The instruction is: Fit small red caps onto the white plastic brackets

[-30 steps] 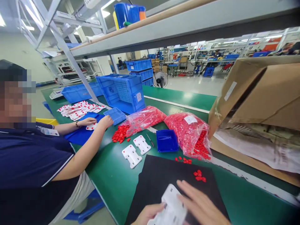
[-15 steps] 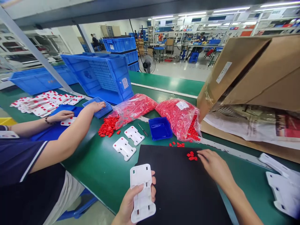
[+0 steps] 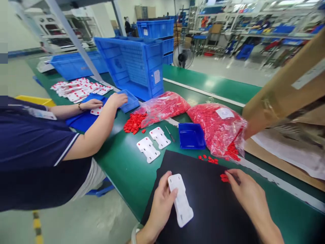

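Note:
My left hand (image 3: 159,200) grips a white plastic plate (image 3: 180,200) and presses it flat on the black mat (image 3: 208,210). My right hand (image 3: 247,193) reaches across the mat, its fingertips pinched at a few small red pieces (image 3: 224,178). More red pieces (image 3: 208,159) lie scattered at the mat's far edge. Just beyond them sits a torn clear bag of red pieces (image 3: 218,130).
Two white plates (image 3: 153,144) and a small blue tray (image 3: 191,136) lie ahead on the green table (image 3: 127,166). A co-worker's arm (image 3: 99,125) reaches in from the left near a second red bag (image 3: 162,108). Blue crates (image 3: 137,64) stand behind, a cardboard box (image 3: 286,98) at right.
My left hand has lowered the white plate from the air onto the mat. My right hand has stayed at the red pieces while my view swung left.

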The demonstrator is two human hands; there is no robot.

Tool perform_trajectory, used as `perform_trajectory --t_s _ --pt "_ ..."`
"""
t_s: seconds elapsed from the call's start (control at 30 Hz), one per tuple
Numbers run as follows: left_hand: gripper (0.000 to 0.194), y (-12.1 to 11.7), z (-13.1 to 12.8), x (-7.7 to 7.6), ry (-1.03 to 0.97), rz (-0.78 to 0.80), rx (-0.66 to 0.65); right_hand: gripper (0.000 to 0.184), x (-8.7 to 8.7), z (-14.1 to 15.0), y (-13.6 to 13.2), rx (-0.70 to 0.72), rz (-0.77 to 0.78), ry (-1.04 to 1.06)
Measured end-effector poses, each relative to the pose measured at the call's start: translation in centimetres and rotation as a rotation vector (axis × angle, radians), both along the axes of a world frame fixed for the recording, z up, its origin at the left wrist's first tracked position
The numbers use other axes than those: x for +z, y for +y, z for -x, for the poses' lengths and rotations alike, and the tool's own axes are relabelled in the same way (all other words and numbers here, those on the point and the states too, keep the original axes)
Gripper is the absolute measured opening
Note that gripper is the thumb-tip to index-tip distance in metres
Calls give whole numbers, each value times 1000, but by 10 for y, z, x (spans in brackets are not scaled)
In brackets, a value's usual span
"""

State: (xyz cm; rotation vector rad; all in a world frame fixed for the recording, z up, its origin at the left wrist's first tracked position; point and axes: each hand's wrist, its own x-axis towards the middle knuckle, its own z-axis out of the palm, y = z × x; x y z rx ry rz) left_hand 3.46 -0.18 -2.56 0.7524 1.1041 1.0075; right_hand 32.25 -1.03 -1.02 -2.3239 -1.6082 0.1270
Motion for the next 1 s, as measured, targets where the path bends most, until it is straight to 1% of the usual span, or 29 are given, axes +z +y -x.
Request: perform_trajectory --t_s 0.07,0.1,0.13,0.17,0.2,0.23,0.27,0.3,0.33,0.4,0.5,0.57,0.63,0.7,0.8,0.87,1.0 --pt "47 2 13 5 212 -207 214 26 12 15 -5 38 -30 79" --pt "39 2 19 11 297 -285 259 25 20 26 -7 96 -64 138" --pt "30 2 23 18 339 -331 224 22 29 39 -9 191 -111 201" --pt "22 1 26 25 324 -341 121 18 38 53 -10 318 -172 257" --pt "19 -1 27 33 259 -314 -22 13 46 68 -11 458 -219 311" --pt "20 -3 26 39 161 -260 -165 9 54 83 -11 579 -246 351" --pt "22 -4 23 44 54 -194 -275 9 60 97 -12 681 -261 379" --pt "24 -6 21 47 -41 -132 -341 13 65 109 -12 758 -265 397" --pt "27 -8 18 48 -115 -81 -370 17 67 119 -12 808 -268 406" --pt "32 -9 13 46 -219 -7 -377 26 66 134 -14 843 -278 421" --pt "41 -9 11 40 -326 108 -385 37 61 144 -18 809 -274 483" --pt "43 -7 12 38 -385 174 -362 40 59 146 -21 767 -277 531" --pt "45 -5 14 38 -414 201 -332 39 61 145 -21 732 -277 550" --pt "46 -3 18 39 -395 182 -340 34 65 142 -19 726 -243 552" --pt "47 1 26 43 -266 80 -430 26 72 140 -12 778 -147 561" --pt "47 3 31 47 -186 12 -486 21 76 142 -7 820 -111 549" --pt "47 5 37 48 -171 -53 -539 18 84 144 1 943 -72 417"
